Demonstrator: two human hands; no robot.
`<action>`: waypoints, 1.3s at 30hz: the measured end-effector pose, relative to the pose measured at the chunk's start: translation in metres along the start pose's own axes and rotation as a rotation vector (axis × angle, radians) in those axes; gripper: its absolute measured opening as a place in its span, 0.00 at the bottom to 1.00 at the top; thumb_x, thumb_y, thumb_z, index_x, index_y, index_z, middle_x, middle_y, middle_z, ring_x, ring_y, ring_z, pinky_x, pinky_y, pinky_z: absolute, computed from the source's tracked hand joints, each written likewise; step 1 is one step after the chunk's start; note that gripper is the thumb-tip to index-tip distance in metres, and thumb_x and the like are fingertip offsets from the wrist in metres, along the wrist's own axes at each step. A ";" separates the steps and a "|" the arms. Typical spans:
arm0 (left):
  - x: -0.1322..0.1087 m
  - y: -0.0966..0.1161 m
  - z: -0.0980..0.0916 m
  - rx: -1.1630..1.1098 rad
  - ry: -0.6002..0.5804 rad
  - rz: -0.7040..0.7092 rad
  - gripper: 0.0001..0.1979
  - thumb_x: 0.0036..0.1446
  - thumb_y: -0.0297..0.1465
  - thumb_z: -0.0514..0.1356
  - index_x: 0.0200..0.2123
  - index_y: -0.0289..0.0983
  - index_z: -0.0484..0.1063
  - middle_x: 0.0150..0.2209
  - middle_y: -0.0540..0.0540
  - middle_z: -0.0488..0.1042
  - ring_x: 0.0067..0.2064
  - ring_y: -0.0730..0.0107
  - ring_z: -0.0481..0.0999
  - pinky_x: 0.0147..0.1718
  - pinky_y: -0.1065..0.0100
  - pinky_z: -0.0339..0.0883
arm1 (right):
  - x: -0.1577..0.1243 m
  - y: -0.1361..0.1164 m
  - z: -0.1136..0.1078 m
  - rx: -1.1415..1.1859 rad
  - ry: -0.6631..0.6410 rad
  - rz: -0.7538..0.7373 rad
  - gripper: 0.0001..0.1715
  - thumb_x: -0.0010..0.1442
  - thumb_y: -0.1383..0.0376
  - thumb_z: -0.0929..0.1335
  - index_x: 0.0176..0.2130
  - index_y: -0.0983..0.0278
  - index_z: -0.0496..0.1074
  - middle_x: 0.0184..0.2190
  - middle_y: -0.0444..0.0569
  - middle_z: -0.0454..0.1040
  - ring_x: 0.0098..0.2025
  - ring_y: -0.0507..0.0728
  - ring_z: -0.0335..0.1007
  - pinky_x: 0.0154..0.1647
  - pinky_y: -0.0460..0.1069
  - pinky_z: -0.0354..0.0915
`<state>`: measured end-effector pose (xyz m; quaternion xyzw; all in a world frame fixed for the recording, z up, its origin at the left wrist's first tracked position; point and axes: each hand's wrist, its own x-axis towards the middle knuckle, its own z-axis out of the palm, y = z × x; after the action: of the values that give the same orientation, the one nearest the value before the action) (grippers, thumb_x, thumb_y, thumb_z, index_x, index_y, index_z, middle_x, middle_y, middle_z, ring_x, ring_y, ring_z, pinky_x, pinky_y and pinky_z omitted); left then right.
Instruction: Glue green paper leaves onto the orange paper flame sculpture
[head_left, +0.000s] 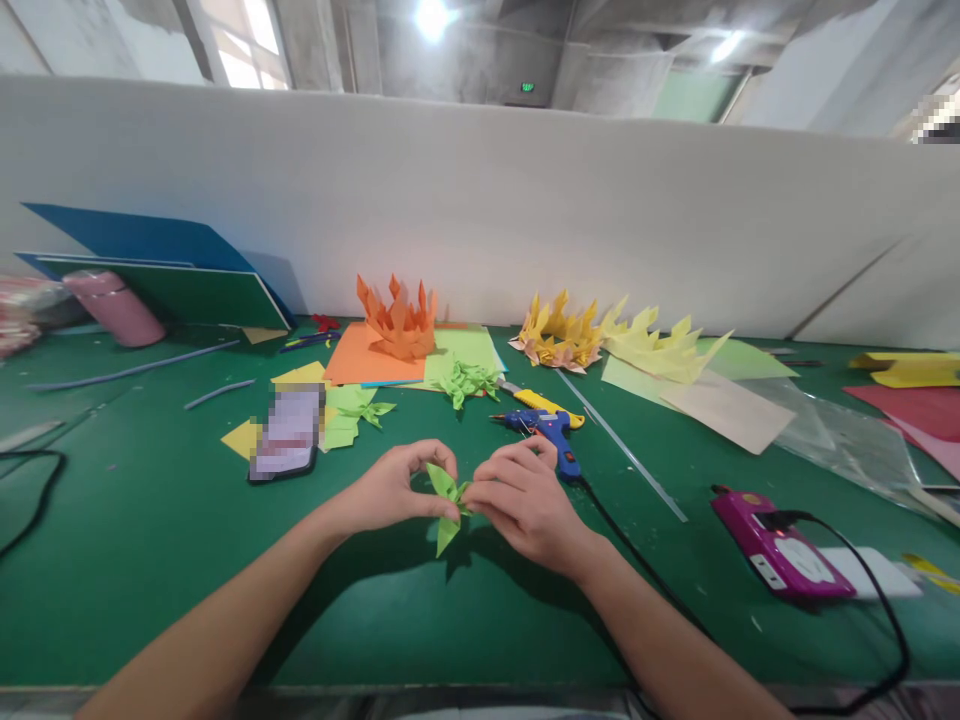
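Note:
Between my two hands, just above the green table, is a small light-green folded paper piece (pixel 447 538) with pointed, leaf-like tips. My left hand (pixel 401 488) pinches it from the left with thumb and fingers. From the right, my right hand (pixel 525 500) grips its other side, with the fingertips partly hidden behind the paper. Just beyond my right hand lies a blue glue gun (pixel 556 440), its black cord trailing toward the table's front edge. A yellow utility knife (pixel 551 405) rests behind the glue gun. More folded light-green pieces (pixel 465 382) sit in a pile farther back.
Left of my hands, a phone (pixel 289 430) rests on yellow paper. An orange paper crown (pixel 405 320) and a yellow one (pixel 559 335) stand before the white partition (pixel 480 200). A glue stick (pixel 622 445) and a magenta power strip (pixel 776 550) lie to the right.

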<state>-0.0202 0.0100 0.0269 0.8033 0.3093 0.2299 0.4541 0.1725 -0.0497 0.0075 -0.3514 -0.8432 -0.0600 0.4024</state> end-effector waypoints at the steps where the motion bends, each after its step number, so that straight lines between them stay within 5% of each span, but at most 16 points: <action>1: 0.000 0.000 0.000 0.002 -0.004 0.000 0.17 0.41 0.38 0.68 0.31 0.37 0.67 0.32 0.51 0.70 0.36 0.69 0.68 0.38 0.68 0.59 | 0.000 0.000 0.000 0.006 -0.004 0.001 0.08 0.63 0.67 0.63 0.32 0.60 0.70 0.30 0.42 0.74 0.37 0.52 0.63 0.44 0.53 0.47; 24: -0.003 0.000 -0.005 0.002 -0.106 0.009 0.16 0.42 0.38 0.68 0.30 0.37 0.67 0.32 0.50 0.71 0.36 0.70 0.70 0.38 0.68 0.62 | 0.001 0.004 -0.007 -0.017 -0.098 -0.005 0.08 0.62 0.61 0.64 0.34 0.59 0.72 0.32 0.43 0.74 0.39 0.54 0.62 0.48 0.54 0.47; 33: -0.002 0.000 -0.005 -0.017 -0.128 0.012 0.16 0.41 0.38 0.68 0.30 0.37 0.67 0.31 0.51 0.70 0.36 0.69 0.70 0.38 0.68 0.62 | 0.002 0.003 -0.002 -0.026 -0.024 -0.027 0.11 0.64 0.65 0.63 0.30 0.61 0.70 0.30 0.41 0.74 0.37 0.52 0.62 0.46 0.54 0.46; 39: 0.001 -0.003 -0.010 -0.014 -0.108 0.014 0.15 0.55 0.43 0.56 0.33 0.37 0.68 0.31 0.48 0.73 0.33 0.69 0.71 0.34 0.68 0.64 | 0.003 0.002 -0.001 -0.030 0.016 -0.055 0.13 0.65 0.67 0.62 0.29 0.62 0.69 0.29 0.41 0.74 0.36 0.52 0.62 0.45 0.53 0.46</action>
<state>-0.0270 0.0173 0.0293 0.8134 0.2771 0.1918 0.4741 0.1731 -0.0475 0.0105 -0.3336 -0.8483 -0.0866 0.4021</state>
